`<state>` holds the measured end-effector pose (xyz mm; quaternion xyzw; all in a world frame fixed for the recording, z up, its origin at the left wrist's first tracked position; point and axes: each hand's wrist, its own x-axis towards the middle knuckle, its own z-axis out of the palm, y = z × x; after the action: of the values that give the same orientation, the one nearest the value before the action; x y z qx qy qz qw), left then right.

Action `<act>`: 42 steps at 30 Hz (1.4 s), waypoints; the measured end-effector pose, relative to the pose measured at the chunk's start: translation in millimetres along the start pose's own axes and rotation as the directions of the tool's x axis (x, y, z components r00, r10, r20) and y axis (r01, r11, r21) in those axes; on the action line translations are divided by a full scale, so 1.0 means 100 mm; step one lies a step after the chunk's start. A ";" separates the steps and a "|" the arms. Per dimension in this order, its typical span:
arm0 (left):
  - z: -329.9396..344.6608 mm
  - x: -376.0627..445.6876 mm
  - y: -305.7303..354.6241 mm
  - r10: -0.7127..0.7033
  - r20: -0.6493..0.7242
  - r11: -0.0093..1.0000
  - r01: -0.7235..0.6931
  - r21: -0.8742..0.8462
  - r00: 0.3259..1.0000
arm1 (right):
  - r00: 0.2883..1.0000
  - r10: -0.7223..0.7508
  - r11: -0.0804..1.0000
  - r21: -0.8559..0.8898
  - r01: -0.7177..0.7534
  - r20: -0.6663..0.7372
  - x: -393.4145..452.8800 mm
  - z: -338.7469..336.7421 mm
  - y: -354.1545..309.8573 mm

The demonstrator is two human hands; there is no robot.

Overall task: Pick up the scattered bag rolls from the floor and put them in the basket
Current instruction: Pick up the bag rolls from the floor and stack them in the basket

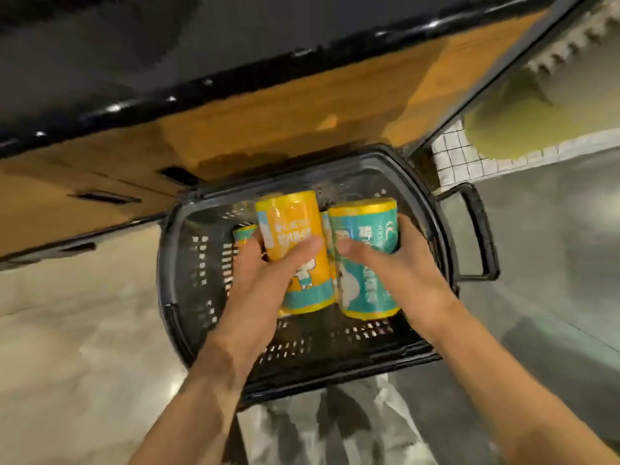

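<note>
Holding both rolls over the basket [446, 236], your left hand [265, 280] grips the yellow roll [295, 229] and your right hand [399, 263] the teal roll [365, 236], long axes running near-to-far, basket floor directly beneath.

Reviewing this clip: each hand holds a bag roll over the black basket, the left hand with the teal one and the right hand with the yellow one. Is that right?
Not quite: the colours are swapped. The head view shows the left hand holding the yellow roll and the right hand holding the teal roll, both over the black basket.
</note>
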<state>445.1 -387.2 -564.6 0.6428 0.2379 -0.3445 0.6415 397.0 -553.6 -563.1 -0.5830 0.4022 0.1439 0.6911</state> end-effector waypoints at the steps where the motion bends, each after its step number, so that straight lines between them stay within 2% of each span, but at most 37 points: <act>1: 0.01 0.16 -0.15 -0.014 0.013 1.000 0.014 0.001 1.000 | 1.000 0.010 1.000 -0.021 -0.010 0.000 0.17 -0.01 0.12; 4: 0.03 0.67 -0.54 -0.036 0.002 0.999 0.036 0.000 0.999 | 0.999 0.022 0.996 -0.083 -0.024 -0.030 0.64 -0.02 0.45; 9: 0.10 1.46 -1.01 -0.012 -0.103 0.996 0.021 0.086 0.995 | 0.998 0.040 0.986 -0.161 -0.048 -0.049 1.37 -0.02 0.90; 14: 0.08 2.04 -1.37 0.006 -0.192 0.970 0.041 0.239 0.981 | 0.997 0.051 0.982 -0.181 -0.062 -0.066 1.96 0.04 1.28; 21: 0.14 2.39 -1.56 0.030 -0.205 0.880 0.072 0.469 0.978 | 0.997 0.078 0.965 -0.251 -0.078 -0.013 2.50 0.09 1.68; 25: 0.17 2.50 -1.69 0.071 -0.236 0.832 0.073 0.550 0.969 | 0.995 0.056 0.920 -0.383 -0.085 -0.088 2.70 0.14 1.88; 31: 0.31 2.59 -1.69 0.110 -0.252 0.709 0.102 0.698 0.961 | 0.985 0.047 0.901 -0.419 -0.113 -0.164 2.87 0.14 2.05; 34: 0.36 2.56 -1.72 0.146 -0.243 0.618 0.103 0.779 0.959 | 0.985 0.021 0.874 -0.475 -0.101 -0.171 2.88 0.17 2.11; 38: 0.30 2.41 -1.89 0.279 -0.164 0.408 0.038 0.912 0.946 | 0.993 -0.013 0.854 -0.518 -0.048 -0.113 2.78 0.16 2.05; 42: 0.18 2.33 -1.99 0.463 -0.105 0.098 0.067 0.993 0.880 | 1.000 -0.019 0.858 -0.513 0.006 -0.020 2.69 0.16 2.00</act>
<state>444.7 -424.4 -869.2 0.9823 -0.0170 -0.1833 0.0348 440.3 -556.2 -895.3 -0.7501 0.3542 0.2341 0.5071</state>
